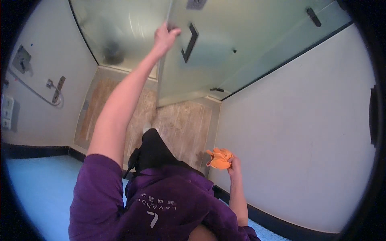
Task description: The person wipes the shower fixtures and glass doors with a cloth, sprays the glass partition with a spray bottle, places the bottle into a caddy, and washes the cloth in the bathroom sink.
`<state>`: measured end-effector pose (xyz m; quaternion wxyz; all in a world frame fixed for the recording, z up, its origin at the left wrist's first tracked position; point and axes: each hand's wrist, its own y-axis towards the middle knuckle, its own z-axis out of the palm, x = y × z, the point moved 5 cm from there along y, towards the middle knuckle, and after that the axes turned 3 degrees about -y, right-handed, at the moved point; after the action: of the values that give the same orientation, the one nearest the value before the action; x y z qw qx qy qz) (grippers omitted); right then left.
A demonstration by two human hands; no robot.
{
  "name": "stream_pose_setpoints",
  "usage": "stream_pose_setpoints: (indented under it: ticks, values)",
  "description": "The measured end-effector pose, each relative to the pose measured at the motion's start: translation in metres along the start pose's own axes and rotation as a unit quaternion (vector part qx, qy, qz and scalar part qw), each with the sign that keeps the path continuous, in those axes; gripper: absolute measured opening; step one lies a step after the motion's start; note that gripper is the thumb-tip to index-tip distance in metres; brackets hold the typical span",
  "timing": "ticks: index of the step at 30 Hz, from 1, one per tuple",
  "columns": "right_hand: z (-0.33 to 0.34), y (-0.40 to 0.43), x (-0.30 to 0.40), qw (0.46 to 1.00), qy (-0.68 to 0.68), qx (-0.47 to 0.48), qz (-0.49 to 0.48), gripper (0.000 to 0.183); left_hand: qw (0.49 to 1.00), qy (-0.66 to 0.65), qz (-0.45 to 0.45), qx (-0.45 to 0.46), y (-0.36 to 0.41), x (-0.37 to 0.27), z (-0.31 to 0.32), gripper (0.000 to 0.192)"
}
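My left hand [166,37] is raised at the free edge of a frosted glass door [208,57], left of its dark angular handle [190,43]. The fingers are curled round that edge, and some fingertips are hidden or blurred. Low on the right, my right hand [235,165] grips a crumpled orange cloth [221,158]. The door stands ajar, swung over the wood-patterned floor [181,126].
A frosted glass panel [120,33] stands behind the door. On the left wall are a metal plate with a knob [22,60], a hose [33,90] and a bracket [58,89]. A pale wall [295,126] rises on the right, with dark hinges [313,17] above.
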<state>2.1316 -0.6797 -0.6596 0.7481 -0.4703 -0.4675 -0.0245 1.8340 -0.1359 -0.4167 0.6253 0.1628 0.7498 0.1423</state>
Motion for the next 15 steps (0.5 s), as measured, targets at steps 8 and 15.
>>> stream_pose_setpoints:
  ticks: [8,15]
  values:
    - [0.088,-0.017,0.042,0.996,-0.078,0.049,0.013,0.063,0.998,0.003,0.019,0.068,0.1,0.011,-0.035,0.026]
    - [0.154,0.021,0.068,0.969,-0.236,0.075,0.006,0.06,0.984,-0.139,0.105,0.033,0.103,-0.05,-0.028,0.033]
